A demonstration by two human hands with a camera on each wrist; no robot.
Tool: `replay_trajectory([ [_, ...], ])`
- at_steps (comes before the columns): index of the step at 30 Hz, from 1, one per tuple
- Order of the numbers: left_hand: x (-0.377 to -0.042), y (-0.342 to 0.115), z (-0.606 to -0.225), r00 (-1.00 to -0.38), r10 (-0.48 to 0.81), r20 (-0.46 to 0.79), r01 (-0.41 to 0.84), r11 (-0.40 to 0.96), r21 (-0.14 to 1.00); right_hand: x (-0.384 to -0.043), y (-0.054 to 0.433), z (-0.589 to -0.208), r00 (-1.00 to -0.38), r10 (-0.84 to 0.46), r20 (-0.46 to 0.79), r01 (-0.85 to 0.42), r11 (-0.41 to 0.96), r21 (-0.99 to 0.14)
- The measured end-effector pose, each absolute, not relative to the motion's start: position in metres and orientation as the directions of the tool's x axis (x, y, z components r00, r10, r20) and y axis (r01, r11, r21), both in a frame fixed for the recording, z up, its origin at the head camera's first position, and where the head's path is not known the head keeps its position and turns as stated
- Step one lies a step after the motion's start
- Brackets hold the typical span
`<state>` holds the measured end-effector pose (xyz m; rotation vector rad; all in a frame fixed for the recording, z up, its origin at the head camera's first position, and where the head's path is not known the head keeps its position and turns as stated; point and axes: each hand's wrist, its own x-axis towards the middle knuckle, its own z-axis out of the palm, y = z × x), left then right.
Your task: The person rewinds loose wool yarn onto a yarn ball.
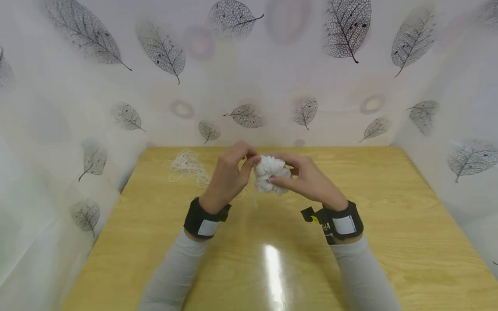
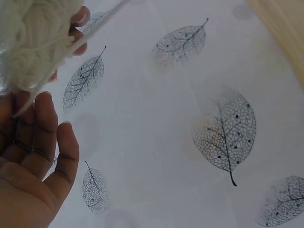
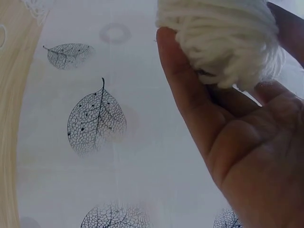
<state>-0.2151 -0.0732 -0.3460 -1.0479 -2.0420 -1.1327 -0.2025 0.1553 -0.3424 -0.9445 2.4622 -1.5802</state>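
A ball of white yarn [image 1: 268, 175] is held up above the table in front of me. My right hand [image 1: 311, 177] grips it from the right, thumb on the near side and fingers round the far side. In the right wrist view, wound strands of the yarn ball [image 3: 223, 42] fill the space between thumb and fingers. My left hand [image 1: 233, 170] is at the ball's upper left, thumb and forefinger pinched together on the yarn. In the left wrist view a loose yarn strand [image 2: 71, 50] crosses in front of the ball, by the left hand's curled fingers [image 2: 45, 118].
A loose tangle of white yarn [image 1: 188, 166] lies on the wooden table [image 1: 389, 216] at the back left, with a thin strand trailing toward the hands. A leaf-printed sheet [image 1: 268, 77] rises behind the table and along both sides.
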Motion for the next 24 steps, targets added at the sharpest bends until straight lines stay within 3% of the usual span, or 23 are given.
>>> replay_trajectory([
  [10, -0.222, -0.079, -0.339, -0.491, 0.361, 0.793, 0.863, 0.321, 0.389, -0.194, 0.151, -0.331, -0.771, -0.575, 0.276, -0.464, 0.210, -0.860],
  [24, -0.210, -0.084, -0.345, -0.558, 0.422, 0.715, 0.826, 0.365, 0.429, -0.187, 0.151, -0.330, -0.757, -0.604, 0.249, -0.466, 0.233, -0.853],
])
